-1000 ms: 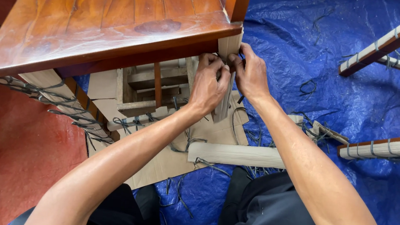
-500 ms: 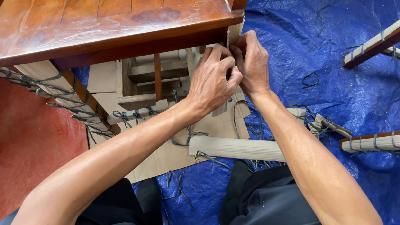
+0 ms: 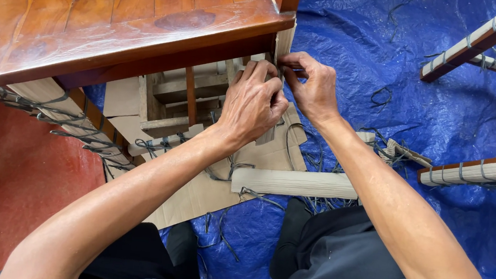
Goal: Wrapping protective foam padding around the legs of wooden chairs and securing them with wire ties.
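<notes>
- Nearest the camera, dark trousers (image 3: 338,269) are seen over bent knees; both bare forearms are stretched forward from here, over a blue tarpaulin (image 3: 390,44) spread on the ground.
- Just beyond the knees, a cardboard-wrapped wooden bar (image 3: 295,183) lies flat on the tarpaulin; loose grey strapping offcuts (image 3: 226,237) are scattered around it, and flattened cardboard sheets (image 3: 200,192) lie beside it.
- The left hand (image 3: 254,107) is curled shut, its fingers bent tightly against the cardboard-wrapped table leg (image 3: 282,46) just under the table corner; whether strap or cardboard is pinched inside the fist cannot be told.
- The right hand (image 3: 310,88) is closed in a pinch at the same leg, thumb and fingertips pressed onto the wrapping's edge; the two hands are touching or almost so.
- The wrapping is judged light, thin and pliable, easily creased or torn; it is best gripped at its free edge; any strapping there would be stiff, narrow and slippery, so a firm pinch is called for.
- The reddish-brown wooden table (image 3: 120,18) above is judged heavy and rigid; its glossy top looks easily scratched.
- Farther left, another wrapped leg (image 3: 51,105) bound with grey strap is seen over a red floor (image 3: 6,195).
- Farthest right, strapped furniture parts (image 3: 475,170) rest on the tarpaulin, well apart from the hands.
</notes>
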